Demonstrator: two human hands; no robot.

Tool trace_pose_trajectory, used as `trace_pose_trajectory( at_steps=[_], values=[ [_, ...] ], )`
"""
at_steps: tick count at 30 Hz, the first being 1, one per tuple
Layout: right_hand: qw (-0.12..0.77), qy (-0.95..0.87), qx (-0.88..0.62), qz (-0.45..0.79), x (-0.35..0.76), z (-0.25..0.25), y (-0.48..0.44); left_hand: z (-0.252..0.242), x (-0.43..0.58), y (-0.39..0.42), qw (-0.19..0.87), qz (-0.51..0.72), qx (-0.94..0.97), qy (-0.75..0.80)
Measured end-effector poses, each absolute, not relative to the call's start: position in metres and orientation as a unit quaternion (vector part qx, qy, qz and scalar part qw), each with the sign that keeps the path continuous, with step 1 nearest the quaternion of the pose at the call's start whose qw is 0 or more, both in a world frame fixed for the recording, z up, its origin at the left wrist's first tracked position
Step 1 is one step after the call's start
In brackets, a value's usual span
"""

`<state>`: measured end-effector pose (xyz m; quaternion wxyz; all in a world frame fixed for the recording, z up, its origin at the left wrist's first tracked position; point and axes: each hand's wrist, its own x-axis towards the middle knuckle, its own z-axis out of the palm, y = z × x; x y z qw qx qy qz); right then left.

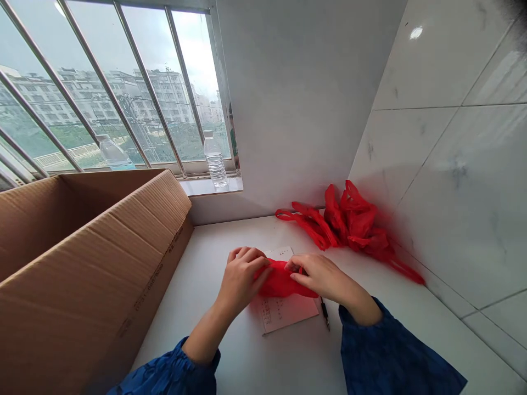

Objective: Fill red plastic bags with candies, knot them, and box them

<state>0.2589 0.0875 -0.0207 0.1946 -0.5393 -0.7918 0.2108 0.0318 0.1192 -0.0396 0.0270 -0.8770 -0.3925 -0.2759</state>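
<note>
A red plastic bag is stretched between my two hands, above a sheet of paper with writing on the white table. My left hand is closed on the bag's left end, thumb and fingers pinching it. At the other end, my right hand pinches the bag's upper right edge, its fingertips partly hidden by the folds. A dark pen lies beside the paper's right edge, just below my right hand.
More red plastic bags lie heaped against the wall at the back right. A large open cardboard box fills the left side. One clear plastic bottle stands on the windowsill; another bottle shows behind the box, before the barred window.
</note>
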Motion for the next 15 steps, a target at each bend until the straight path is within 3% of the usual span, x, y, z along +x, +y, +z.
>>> trace_pose_trajectory(
  at_steps=[5,10,15],
  values=[
    [0.208,-0.774,-0.574,0.167,0.275,-0.017,0.09,-0.028,0.003,0.135,0.027,-0.297,-0.832,-0.468],
    [0.214,-0.767,-0.589,0.141,0.287,-0.006,0.081,-0.019,-0.015,0.138,-0.039,-0.276,-0.802,-0.528],
    [0.222,-0.759,-0.597,0.135,0.283,0.004,0.072,-0.008,-0.004,0.118,-0.06,-0.297,-0.846,-0.438]
  ],
)
